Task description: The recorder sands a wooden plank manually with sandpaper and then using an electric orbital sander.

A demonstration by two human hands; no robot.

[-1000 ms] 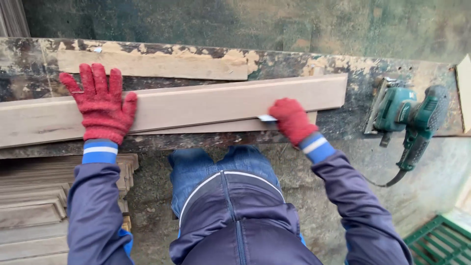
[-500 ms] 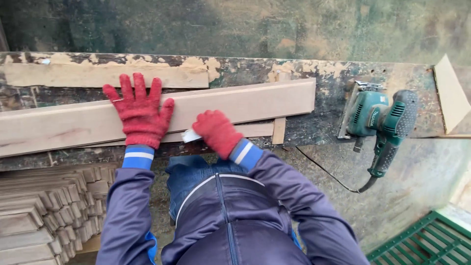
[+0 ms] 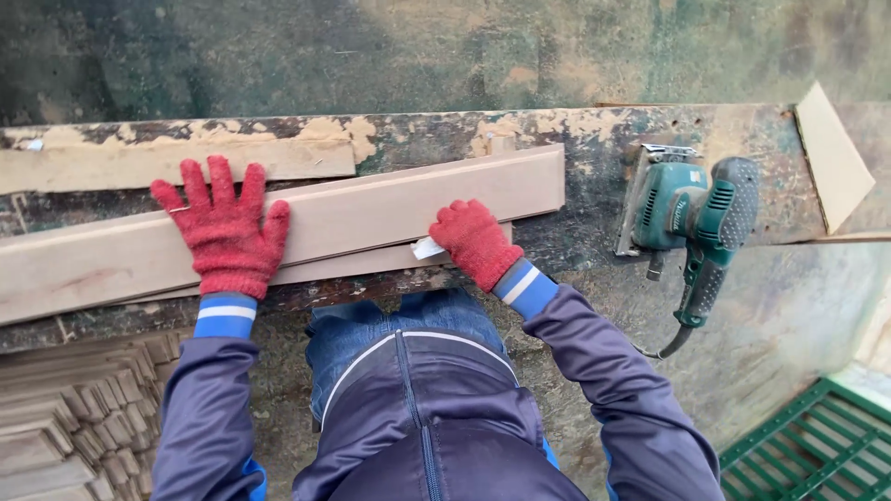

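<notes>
Your left hand (image 3: 225,232), in a red knit glove, lies flat and spread on the long smooth board (image 3: 371,215) across the scarred surface (image 3: 575,139). Your right hand (image 3: 473,243) clenches a pale sanding scrap (image 3: 427,248) at the board's edge. A green sander (image 3: 691,218) rests nearby.

My right hand (image 3: 475,243), gloved in red and pinching a small pale pad (image 3: 428,247), has worked back rightward along the near edge of the wooden board (image 3: 390,211), drawing apart from my left hand (image 3: 225,232), which it sat just beside half a second ago.
</notes>
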